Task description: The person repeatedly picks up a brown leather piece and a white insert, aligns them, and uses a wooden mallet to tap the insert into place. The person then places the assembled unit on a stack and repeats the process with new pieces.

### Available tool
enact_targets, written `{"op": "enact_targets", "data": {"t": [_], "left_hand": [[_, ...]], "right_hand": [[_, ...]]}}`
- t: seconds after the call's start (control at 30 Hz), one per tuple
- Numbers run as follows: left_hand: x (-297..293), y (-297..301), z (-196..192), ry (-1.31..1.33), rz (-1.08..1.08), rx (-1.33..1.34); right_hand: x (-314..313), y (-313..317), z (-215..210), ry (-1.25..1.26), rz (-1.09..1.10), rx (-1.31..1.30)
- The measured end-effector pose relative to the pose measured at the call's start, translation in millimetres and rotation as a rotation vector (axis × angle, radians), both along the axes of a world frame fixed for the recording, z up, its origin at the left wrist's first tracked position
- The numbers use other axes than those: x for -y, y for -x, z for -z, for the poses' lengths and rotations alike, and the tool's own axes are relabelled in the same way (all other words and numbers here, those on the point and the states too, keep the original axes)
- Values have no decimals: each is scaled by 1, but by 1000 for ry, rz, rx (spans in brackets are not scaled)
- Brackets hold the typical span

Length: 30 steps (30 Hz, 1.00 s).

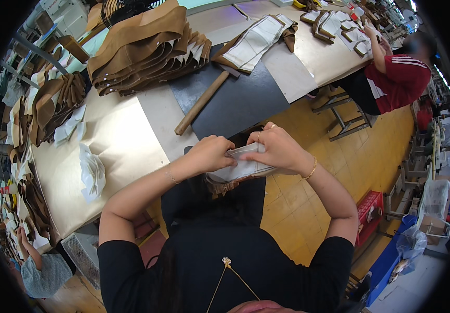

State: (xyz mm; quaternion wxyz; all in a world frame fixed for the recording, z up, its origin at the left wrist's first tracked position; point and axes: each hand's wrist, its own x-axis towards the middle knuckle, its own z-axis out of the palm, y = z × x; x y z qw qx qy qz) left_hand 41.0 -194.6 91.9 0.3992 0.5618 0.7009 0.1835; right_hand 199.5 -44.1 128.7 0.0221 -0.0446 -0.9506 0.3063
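Over my lap, both hands grip a brown leather-like piece with a white lining (248,168), its pale inner side facing up. My left hand (212,154) pinches its left end, the fingertips tucked over the edge. From the other side my right hand (280,148) is closed on it, the thumb pressed on the white lining and the fingers behind. The piece's underside is mostly hidden. Just beyond my hands, a hammer (204,102) with a wooden handle lies on a black mat (240,107). A brown and white piece (256,41) rests at the mat's far edge.
A tall stack of brown pieces (141,52) stands on the table (115,122) at far left. White sheets (92,172) lie nearer. One person in a red shirt (405,81) works at far right, another (45,274) at lower left. A red crate (369,216) is on the right.
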Motion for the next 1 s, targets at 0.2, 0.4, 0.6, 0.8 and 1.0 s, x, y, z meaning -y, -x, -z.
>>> {"op": "enact_targets", "data": {"t": [0.2, 0.4, 0.6, 0.8, 1.0], "left_hand": [[5, 8, 3, -4, -122, 198], [9, 20, 4, -9, -57, 444], [6, 6, -2, -123, -103, 262], [3, 10, -12, -65, -36, 266], [-22, 31, -35, -401, -16, 54]], "right_hand": [[-11, -8, -4, -84, 31, -93], [-17, -18, -23, -204, 37, -130], [-19, -25, -24, -226, 53, -105], [-25, -31, -34, -170, 39, -1], [-30, -16, -87, -489, 53, -199]]}}
